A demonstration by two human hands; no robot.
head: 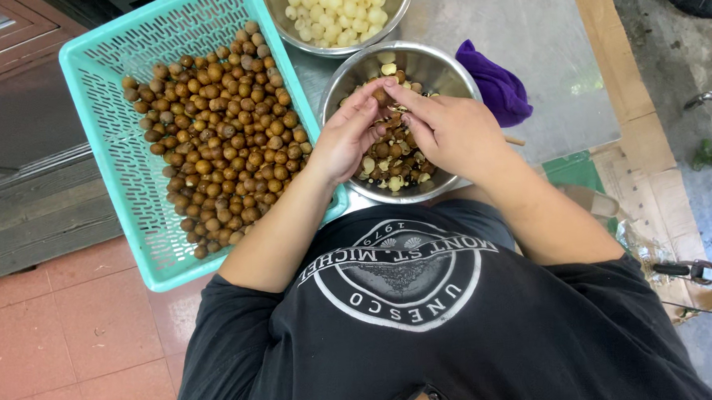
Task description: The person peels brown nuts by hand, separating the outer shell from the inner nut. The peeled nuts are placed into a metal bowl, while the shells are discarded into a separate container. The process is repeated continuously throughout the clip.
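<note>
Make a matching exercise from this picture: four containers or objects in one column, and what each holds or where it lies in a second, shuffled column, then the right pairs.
Column one:
1. turquoise plastic lattice basket
2. near round steel bowl
3. far round steel bowl
4. purple cloth

Column two:
A. pale peeled kernels
B. brown shell pieces and a few pale kernels, under both hands
C. whole brown round fruits
D. lies on the grey table, right of the near bowl

Pairs: 1-C, 2-B, 3-A, 4-D

The left hand and right hand together pinch one brown fruit.
</note>
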